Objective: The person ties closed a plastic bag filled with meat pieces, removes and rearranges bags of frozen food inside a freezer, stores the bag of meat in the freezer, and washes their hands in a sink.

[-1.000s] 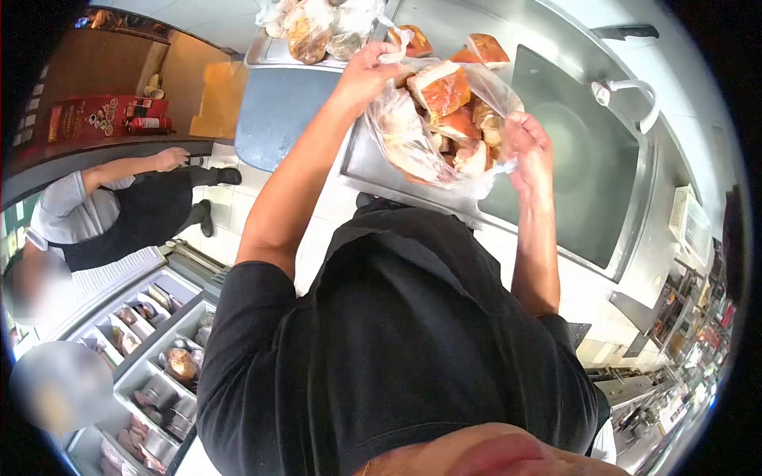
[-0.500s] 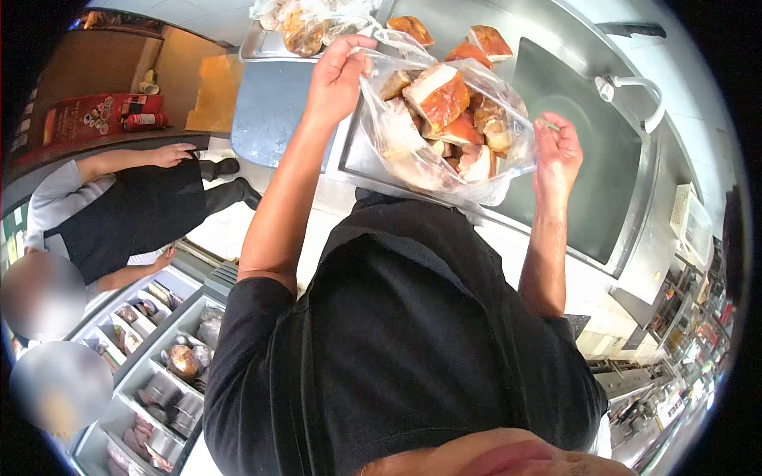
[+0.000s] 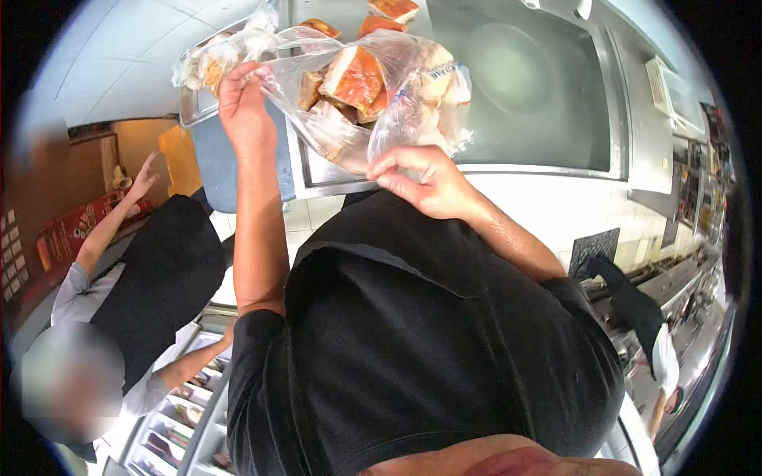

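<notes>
While my left fingers (image 3: 240,78) are pinched closed on the left side of a clear plastic bag's (image 3: 421,119) rim, my right fingers (image 3: 398,161) have the near side of it, tips pretty much together with a rounded gap behind them between thumb and index. So yeah, got plastic in both, with the mouth spread open between them. The bag is over the steel counter (image 3: 321,169), near its front edge and not far from the left one, and its right part overlaps the sink basin (image 3: 548,95) from where I'm looking. Can't tell how much of it actually rests on the metal. Inside there's a pile of meat chunks (image 3: 355,78), browned outside and pale where cut. A few loose pieces (image 3: 393,9) lie behind the bag, toward the counter's far edge. Past the left edge I've got a metal tray (image 3: 187,107) with some bagged stuff (image 3: 214,63) on it, plus a blue-grey panel (image 3: 213,159) closer to me. One co-worker (image 3: 171,278) is off to my left, arm raised, and another person (image 3: 639,313) is farther away on my right.
</notes>
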Demonstrator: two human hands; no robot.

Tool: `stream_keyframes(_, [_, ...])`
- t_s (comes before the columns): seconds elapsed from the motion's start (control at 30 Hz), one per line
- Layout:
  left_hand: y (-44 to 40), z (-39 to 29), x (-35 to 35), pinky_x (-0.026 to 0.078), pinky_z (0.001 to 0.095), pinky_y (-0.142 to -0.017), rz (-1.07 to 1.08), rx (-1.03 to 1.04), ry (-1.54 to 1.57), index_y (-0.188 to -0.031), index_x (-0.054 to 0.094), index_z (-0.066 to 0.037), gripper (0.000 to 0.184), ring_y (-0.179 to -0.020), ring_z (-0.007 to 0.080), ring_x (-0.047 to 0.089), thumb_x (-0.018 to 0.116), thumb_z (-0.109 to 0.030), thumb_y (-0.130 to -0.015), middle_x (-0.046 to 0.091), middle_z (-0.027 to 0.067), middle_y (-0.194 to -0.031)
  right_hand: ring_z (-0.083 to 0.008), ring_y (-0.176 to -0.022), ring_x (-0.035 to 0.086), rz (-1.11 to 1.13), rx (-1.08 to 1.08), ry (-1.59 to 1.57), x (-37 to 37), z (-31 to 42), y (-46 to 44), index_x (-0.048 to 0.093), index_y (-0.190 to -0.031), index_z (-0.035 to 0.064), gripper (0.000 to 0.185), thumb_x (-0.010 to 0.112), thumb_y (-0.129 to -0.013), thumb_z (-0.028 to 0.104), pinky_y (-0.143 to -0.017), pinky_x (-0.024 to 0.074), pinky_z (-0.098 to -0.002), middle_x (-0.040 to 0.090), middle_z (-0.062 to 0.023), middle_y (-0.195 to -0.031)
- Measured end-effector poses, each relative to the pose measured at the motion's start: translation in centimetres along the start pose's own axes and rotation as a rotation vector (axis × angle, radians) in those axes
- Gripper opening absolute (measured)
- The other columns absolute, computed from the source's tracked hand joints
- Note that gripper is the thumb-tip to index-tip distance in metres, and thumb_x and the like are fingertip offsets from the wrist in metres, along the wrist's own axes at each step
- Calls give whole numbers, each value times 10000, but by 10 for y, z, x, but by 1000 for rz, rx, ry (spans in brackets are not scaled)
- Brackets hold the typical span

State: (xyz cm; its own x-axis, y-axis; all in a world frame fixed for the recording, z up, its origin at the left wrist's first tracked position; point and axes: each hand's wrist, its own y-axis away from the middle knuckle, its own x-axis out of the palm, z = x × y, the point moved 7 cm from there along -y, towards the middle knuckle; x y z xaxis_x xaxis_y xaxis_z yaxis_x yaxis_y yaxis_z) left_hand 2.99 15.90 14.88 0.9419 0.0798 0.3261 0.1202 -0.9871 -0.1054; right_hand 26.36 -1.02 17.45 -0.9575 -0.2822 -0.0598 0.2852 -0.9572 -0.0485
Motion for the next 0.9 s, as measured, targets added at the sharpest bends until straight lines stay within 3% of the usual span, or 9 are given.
stream_keyframes(0.13, [0, -3, 3, 475, 262, -699, -24, -56, 132, -1072, 620, -23, 222, -789, 130, 597, 493, 71, -917, 664, 82, -940, -155, -873, 633, -369, 21, 105, -43, -8, 15, 566, -1199, 30, 397, 747, -849, 84, -822, 515, -305, 654, -71, -939])
stream_keyframes(0.33, [2, -3, 18, 422, 275, -593, 59, -173, 274, -1059, 584, -43, 224, -703, 128, 540, 484, 73, -896, 593, 62, -820, -145, -800, 623, -97, 176, 441, -11, -19, 8, 429, -1379, 70, 589, 682, -848, 56, -734, 501, -305, 642, -55, -852])
stream_keyframes(0.47, [3, -1, 15, 388, 278, -557, -21, -225, 252, -1058, 573, -46, 241, -639, 128, 482, 464, 81, -884, 590, 62, -823, -193, -749, 638, -50, 118, -86, -11, -49, -4, 438, -1358, 72, 541, 534, -834, -26, -699, 517, -320, 652, -56, -861])
stream_keyframes(0.5, [4, 2, 14, 392, 279, -562, 7, -229, 261, -1061, 564, -56, 235, -654, 134, 491, 467, 73, -890, 590, 68, -838, -139, -614, 541, -111, 117, -475, -13, -38, -6, 492, -1293, 75, 486, 505, -829, -67, -582, 460, -290, 628, -54, -845])
stream_keyframes(0.6, [6, 4, 1, 410, 280, -568, 18, -233, 276, -1061, 556, -70, 229, -674, 140, 511, 470, 61, -896, 592, 76, -855, -92, -548, 431, -148, 261, -1115, -34, -35, 8, 532, -1227, 83, 422, 534, -829, -59, -489, 369, -259, 609, -72, -826])
stream_keyframes(0.63, [7, 4, 0, 419, 281, -565, -15, -233, 279, -1056, 565, -66, 234, -662, 135, 513, 466, 67, -891, 593, 70, -841, -58, -536, 358, -334, 405, -959, -44, -32, 16, 492, -1279, 87, 399, 524, -890, 2, -482, 307, -237, 431, 23, -710])
stream_keyframes(0.73, [11, 2, -7, 439, 281, -566, -38, -224, 285, -1074, 564, -68, 245, -654, 131, 512, 458, 59, -894, 588, 60, -816, -50, -531, 381, -564, 396, -524, -73, -38, 31, 469, -1311, 81, 483, 596, -853, -12, -444, 283, -214, 533, -31, -746])
stream_keyframes(0.83, [11, -1, -11, 430, 273, -567, 17, -179, 279, -1094, 557, -73, 242, -667, 120, 508, 465, 42, -901, 581, 47, -810, -52, -528, 391, -261, 567, -27, -66, -40, 38, 402, -1385, 54, 557, 583, -864, -26, -446, 291, -224, 511, -7, -718])
stream_keyframes(0.9, [14, -3, -5, 419, 259, -576, 29, -131, 168, -1099, 555, -78, 231, -679, 102, 498, 482, 24, -906, 576, 34, -812, -57, -521, 398, -345, 263, -279, -59, -8, 21, 379, -1405, 34, 571, 557, -868, -48, -444, 297, -226, 519, -4, -716])
